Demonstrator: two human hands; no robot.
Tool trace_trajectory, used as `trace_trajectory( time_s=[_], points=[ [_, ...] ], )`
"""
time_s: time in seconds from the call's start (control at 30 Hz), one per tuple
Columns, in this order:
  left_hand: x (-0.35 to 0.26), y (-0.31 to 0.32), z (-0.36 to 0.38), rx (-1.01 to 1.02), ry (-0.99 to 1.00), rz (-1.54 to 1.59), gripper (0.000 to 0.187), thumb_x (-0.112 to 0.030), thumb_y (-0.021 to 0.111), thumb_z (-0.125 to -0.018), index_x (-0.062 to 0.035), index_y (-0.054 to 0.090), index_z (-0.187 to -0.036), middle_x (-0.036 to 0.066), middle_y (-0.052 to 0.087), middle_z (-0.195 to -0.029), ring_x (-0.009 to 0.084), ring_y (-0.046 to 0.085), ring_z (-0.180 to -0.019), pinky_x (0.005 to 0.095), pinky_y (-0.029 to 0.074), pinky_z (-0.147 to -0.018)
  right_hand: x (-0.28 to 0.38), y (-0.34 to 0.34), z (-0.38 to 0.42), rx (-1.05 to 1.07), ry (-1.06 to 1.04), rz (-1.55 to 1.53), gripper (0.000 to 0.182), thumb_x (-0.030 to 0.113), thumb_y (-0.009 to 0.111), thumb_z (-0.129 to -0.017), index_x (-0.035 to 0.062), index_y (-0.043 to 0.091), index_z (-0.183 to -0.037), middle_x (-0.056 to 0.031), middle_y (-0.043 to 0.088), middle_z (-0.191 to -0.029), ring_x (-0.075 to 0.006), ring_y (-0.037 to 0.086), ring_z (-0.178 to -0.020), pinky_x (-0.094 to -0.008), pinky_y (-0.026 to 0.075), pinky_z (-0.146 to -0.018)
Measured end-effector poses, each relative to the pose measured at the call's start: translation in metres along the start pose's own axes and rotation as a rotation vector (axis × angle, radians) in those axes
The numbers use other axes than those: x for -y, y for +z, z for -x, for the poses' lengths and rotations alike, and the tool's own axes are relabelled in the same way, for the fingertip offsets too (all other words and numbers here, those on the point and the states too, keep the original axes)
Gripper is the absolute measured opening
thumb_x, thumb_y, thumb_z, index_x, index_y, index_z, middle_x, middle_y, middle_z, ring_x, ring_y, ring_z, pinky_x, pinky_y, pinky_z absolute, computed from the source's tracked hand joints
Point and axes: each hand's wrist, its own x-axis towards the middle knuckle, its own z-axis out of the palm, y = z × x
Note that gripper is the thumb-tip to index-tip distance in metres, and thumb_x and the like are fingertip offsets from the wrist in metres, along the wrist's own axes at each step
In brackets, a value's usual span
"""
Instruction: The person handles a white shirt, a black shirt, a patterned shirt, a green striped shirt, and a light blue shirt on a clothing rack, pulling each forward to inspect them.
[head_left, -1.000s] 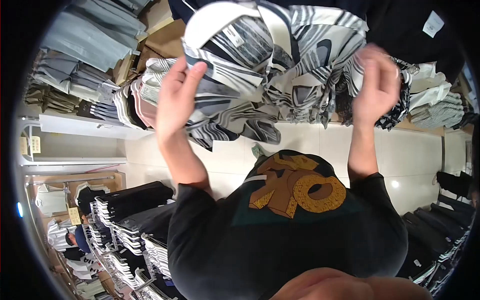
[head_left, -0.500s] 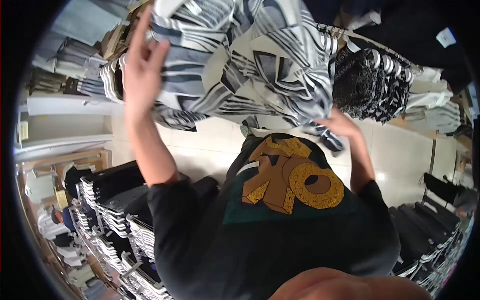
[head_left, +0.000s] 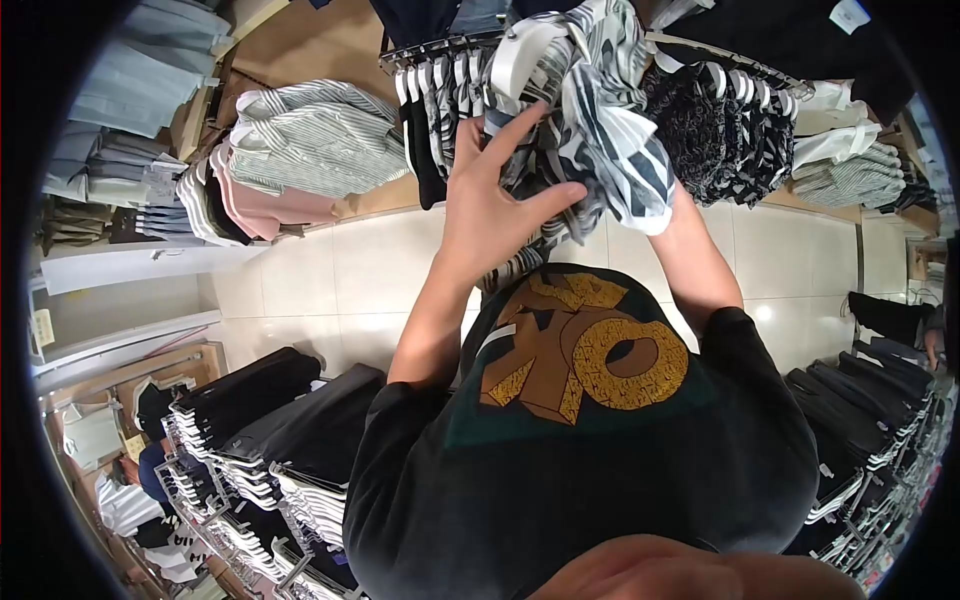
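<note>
A black, grey and white patterned shirt hangs bunched in front of me, below a rack rail. At its upper left shows a white hanger. My left hand is at the shirt's left side with thumb and fingers spread apart, the fingertips close to the hanger and the cloth. The fabric covers my right hand, so its fingers are hidden; only the right forearm comes out below the shirt's right edge.
Dark patterned garments hang to the right of the shirt. A striped shirt and a pink garment hang to the left. Black trousers on white hangers fill racks near me. A tiled floor lies below.
The patterned shirt has gone from spread wide to bunched and narrow. My left hand has moved right, towards the hanger. My right hand has gone behind the cloth.
</note>
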Motion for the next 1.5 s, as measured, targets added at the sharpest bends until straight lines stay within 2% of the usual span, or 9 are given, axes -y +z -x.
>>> trace_trajectory(
  time_s=[0.2, 0.37, 0.47, 0.5, 0.63, 0.7, 1.0, 1.23, 1.5],
  points=[
    [-0.001, 0.0, 0.0, 0.025, -0.049, -0.156, 0.083, -0.019, 0.096, -0.072, -0.016, 0.063, -0.149, 0.012, 0.05, -0.126, 0.0249, 0.056, -0.116, 0.0336, 0.045, -0.107, -0.021, -0.012, 0.046, -0.365, 0.175, 0.039, 0.049, 0.03, 0.059, -0.108, 0.0022, 0.054, -0.148, -0.0135, 0.065, -0.139, -0.0222, 0.069, -0.118, -0.0347, 0.058, -0.101],
    [0.038, 0.023, -0.003, -0.056, -0.011, -0.081, 0.021, -0.015, 0.083, -0.088, 0.0048, 0.076, -0.084, 0.022, 0.06, -0.1, 0.0348, 0.063, -0.087, 0.0393, 0.051, -0.078, -0.038, -0.022, 0.04, -0.43, 0.41, -0.157, 0.035, 0.032, 0.058, -0.109, 0.0056, 0.064, -0.132, -0.0071, 0.072, -0.116, -0.0196, 0.073, -0.101, -0.0325, 0.062, -0.09],
    [0.056, 0.012, -0.009, -0.105, -0.097, -0.074, 0.025, -0.015, 0.082, -0.089, 0.0071, 0.072, -0.082, 0.022, 0.062, -0.096, 0.0345, 0.061, -0.084, 0.0386, 0.049, -0.076, -0.048, -0.025, 0.029, -0.671, 0.363, -0.072, 0.036, 0.037, 0.055, -0.11, 0.0075, 0.067, -0.127, -0.0062, 0.075, -0.109, -0.0188, 0.073, -0.099, -0.0346, 0.062, -0.089],
    [0.062, 0.011, -0.01, -0.151, -0.106, -0.051, 0.026, -0.016, 0.082, -0.089, 0.0075, 0.072, -0.082, 0.023, 0.062, -0.094, 0.0343, 0.06, -0.082, 0.0389, 0.048, -0.075, -0.044, -0.008, 0.03, -0.346, 0.237, -0.15, 0.044, 0.042, 0.051, -0.111, 0.0053, 0.065, -0.131, -0.0077, 0.074, -0.117, -0.0195, 0.072, -0.107, -0.0378, 0.058, -0.096],
    [0.053, 0.01, -0.011, -0.275, -0.11, -0.088, 0.024, -0.016, 0.083, -0.089, 0.0065, 0.074, -0.088, 0.022, 0.063, -0.093, 0.033, 0.06, -0.084, 0.0381, 0.048, -0.076, -0.049, 0.048, 0.022, -0.649, 0.162, -0.07, 0.044, 0.039, 0.057, -0.11, 0.0023, 0.063, -0.133, -0.0056, 0.073, -0.12, -0.0162, 0.069, -0.106, -0.0337, 0.054, -0.095],
    [0.063, 0.009, -0.009, -0.259, -0.121, -0.093, 0.022, -0.015, 0.083, -0.089, 0.0061, 0.075, -0.09, 0.021, 0.064, -0.093, 0.0325, 0.061, -0.085, 0.0376, 0.048, -0.077, -0.062, 0.025, 0.034, -0.585, 0.277, 0.72, 0.034, 0.024, 0.07, -0.104, 0.0022, 0.065, -0.129, -0.0029, 0.074, -0.114, -0.0112, 0.068, -0.101, -0.0288, 0.053, -0.092],
    [0.066, -0.056, 0.003, -0.296, -0.287, 0.111, 0.022, -0.011, 0.082, -0.091, 0.0078, 0.079, -0.101, 0.012, 0.069, -0.104, 0.0201, 0.061, -0.1, 0.0312, 0.047, -0.09, -0.014, -0.012, 0.075, -0.446, 0.42, 0.325, 0.028, 0.008, 0.072, -0.097, -0.003, 0.07, -0.123, -0.0058, 0.076, -0.105, -0.009, 0.071, -0.087, -0.0223, 0.056, -0.078],
    [0.028, -0.036, 0.01, -0.041, -0.155, -0.338, 0.068, -0.025, 0.098, -0.068, -0.009, 0.075, -0.13, 0.017, 0.06, -0.115, 0.0314, 0.067, -0.105, 0.0407, 0.056, -0.091, 0.024, 0.03, -0.011, 0.061, 0.454, 1.532, 0.027, 0.025, 0.074, -0.096, -0.0012, 0.075, -0.094, -0.0125, 0.065, -0.07, -0.0208, 0.059, -0.064, -0.0377, 0.045, -0.064],
    [0.085, 0.0, -0.002, 0.029, -0.083, -0.295, 0.023, -0.009, 0.072, -0.087, -0.0006, 0.078, -0.108, 0.025, 0.065, -0.095, 0.0425, 0.069, -0.092, 0.0451, 0.055, -0.083, -0.007, 0.059, -0.04, -0.17, 0.305, 1.628, 0.027, 0.024, 0.082, -0.084, -0.0008, 0.072, -0.09, -0.0129, 0.067, -0.074, -0.02, 0.061, -0.066, -0.0371, 0.048, -0.065]
  ],
)
